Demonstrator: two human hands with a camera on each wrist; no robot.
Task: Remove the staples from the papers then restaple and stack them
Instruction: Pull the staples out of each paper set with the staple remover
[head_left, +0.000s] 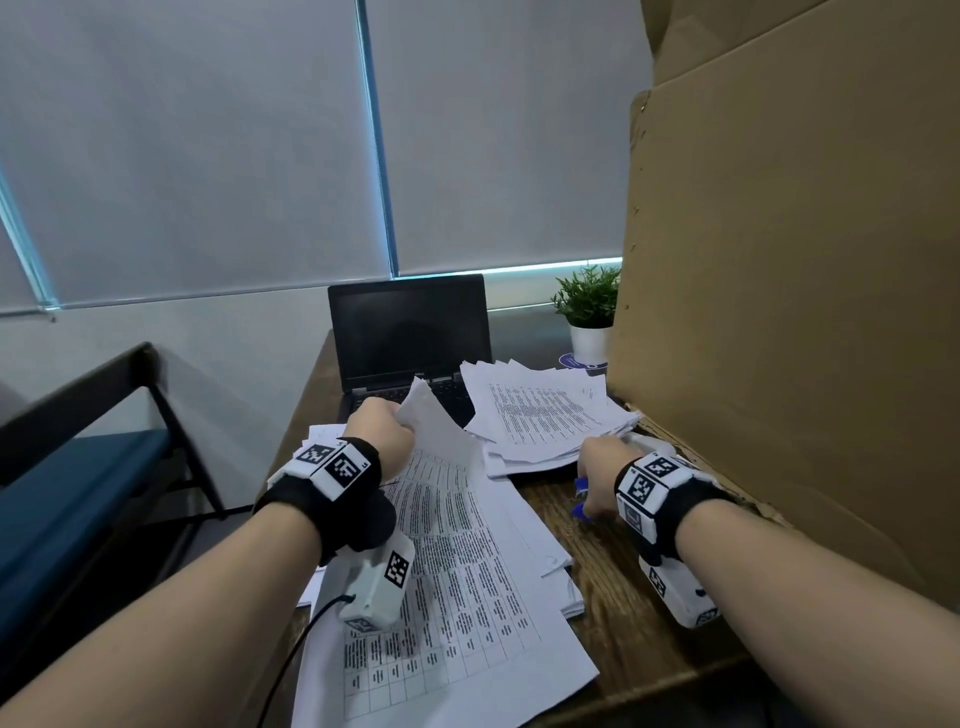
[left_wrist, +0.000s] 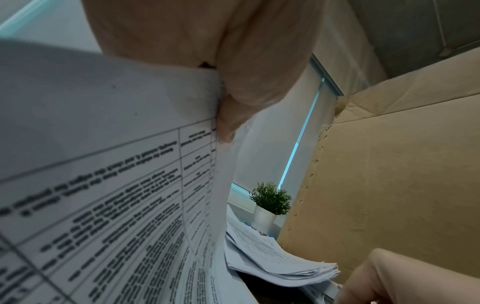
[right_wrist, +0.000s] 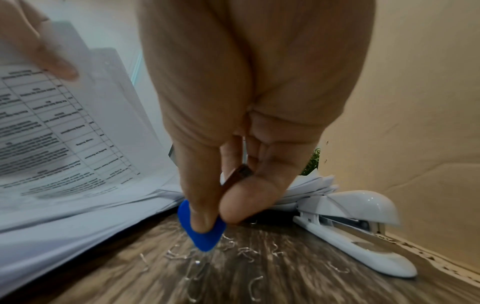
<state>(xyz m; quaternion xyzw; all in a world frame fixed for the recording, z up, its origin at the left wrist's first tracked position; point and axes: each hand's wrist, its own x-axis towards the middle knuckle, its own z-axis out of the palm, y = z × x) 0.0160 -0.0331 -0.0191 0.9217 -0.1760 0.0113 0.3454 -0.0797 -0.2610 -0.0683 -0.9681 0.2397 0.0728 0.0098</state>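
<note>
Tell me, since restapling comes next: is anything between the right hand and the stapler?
Nothing on the desk lies between them. The stapler sits just right of the right hand, with only loose staples nearby. But the hand's fingers grip a blue staple remover, so it isn't free.

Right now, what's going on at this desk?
A person is partway through unstapling papers. The left hand lifts the corner of a printed sheet; the right hand pinches a blue staple remover just above the wooden desk. Pulled staples lie scattered there, and a white stapler sits idle beside a paper stack.
</note>
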